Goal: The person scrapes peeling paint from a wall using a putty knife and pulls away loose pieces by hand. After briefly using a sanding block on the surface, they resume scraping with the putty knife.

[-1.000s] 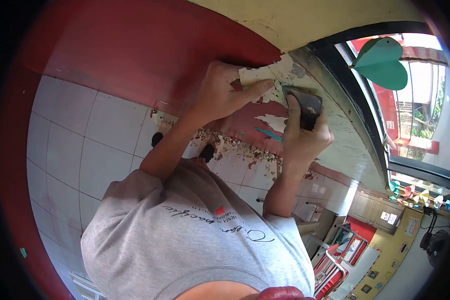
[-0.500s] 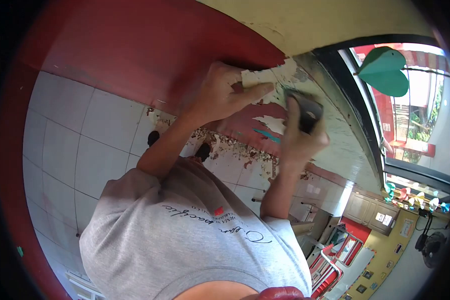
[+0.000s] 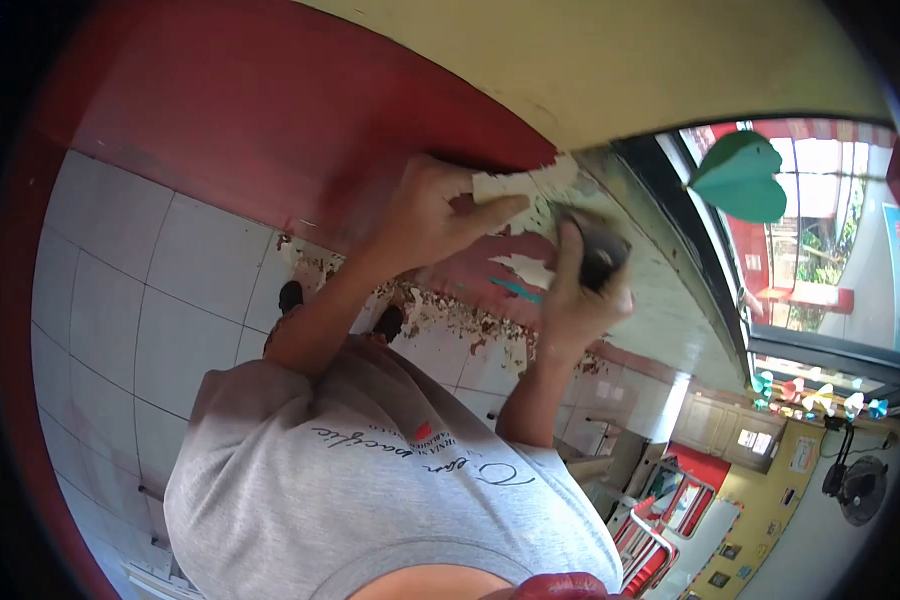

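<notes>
My left hand (image 3: 435, 210) is at the wall, its thumb and fingers closed round the edge of a pale flap of peeling paint (image 3: 500, 186). The fingertips are partly hidden behind that flap. To its right, my right hand (image 3: 588, 305) grips a dark scraper (image 3: 602, 258), whose far edge is blurred and right at the wall. Between and below the hands the wall (image 3: 505, 247) shows torn patches of dull red, cream and turquoise paint. Smooth red paint (image 3: 270, 110) covers the wall to the left.
Paint flakes (image 3: 460, 320) litter the white floor tiles (image 3: 200, 255) along the wall's foot, near my shoes (image 3: 390, 322). A dark-framed window (image 3: 660, 195) with a green paper heart (image 3: 740, 178) is at right. A fan (image 3: 860, 490) and red-framed chairs (image 3: 660, 520) stand beyond.
The view has shifted, so the window sits lower and the hands farther left. The scraper is blurred in both frames beside the bare patch; my left hand keeps its hold on the flap.
</notes>
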`<state>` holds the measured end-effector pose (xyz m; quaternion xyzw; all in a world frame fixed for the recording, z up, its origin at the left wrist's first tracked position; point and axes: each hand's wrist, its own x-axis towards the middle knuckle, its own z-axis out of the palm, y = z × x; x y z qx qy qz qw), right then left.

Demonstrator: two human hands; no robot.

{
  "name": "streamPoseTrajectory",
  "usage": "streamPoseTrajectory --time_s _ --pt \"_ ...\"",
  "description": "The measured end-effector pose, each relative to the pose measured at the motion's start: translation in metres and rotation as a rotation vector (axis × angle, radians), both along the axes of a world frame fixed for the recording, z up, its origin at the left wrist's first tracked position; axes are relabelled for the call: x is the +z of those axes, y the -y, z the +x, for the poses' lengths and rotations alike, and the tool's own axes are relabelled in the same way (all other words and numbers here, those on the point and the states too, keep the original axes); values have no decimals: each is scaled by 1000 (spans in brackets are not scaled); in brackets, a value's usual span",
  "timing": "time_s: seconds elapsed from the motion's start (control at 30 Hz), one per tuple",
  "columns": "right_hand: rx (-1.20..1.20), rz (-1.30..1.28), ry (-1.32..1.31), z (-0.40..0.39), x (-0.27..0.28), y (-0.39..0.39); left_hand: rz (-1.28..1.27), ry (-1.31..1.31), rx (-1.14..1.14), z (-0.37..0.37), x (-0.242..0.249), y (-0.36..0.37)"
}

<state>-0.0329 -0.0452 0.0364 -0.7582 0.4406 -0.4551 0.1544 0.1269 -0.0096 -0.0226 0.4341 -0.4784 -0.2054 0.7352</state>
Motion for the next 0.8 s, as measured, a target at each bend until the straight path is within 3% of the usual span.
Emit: streamPoseTrajectory --time_s 0.03,0.17,0.33,0.63,0.8 --pt "-74 79 16 -11 -5 3 23 38 -11 3 -2 0" --pt "-27 -59 -52 -1 -1 2 41 37 -3 6 1 -3" --pt "-39 4 -43 -6 -2 1 82 93 -41 6 2 -5" --pt "-102 20 -83 -19 -4 -1 0 36 4 -1 -4 1" --pt "-21 -58 -110 -9 -1 4 -12 38 -6 -1 -3 2"
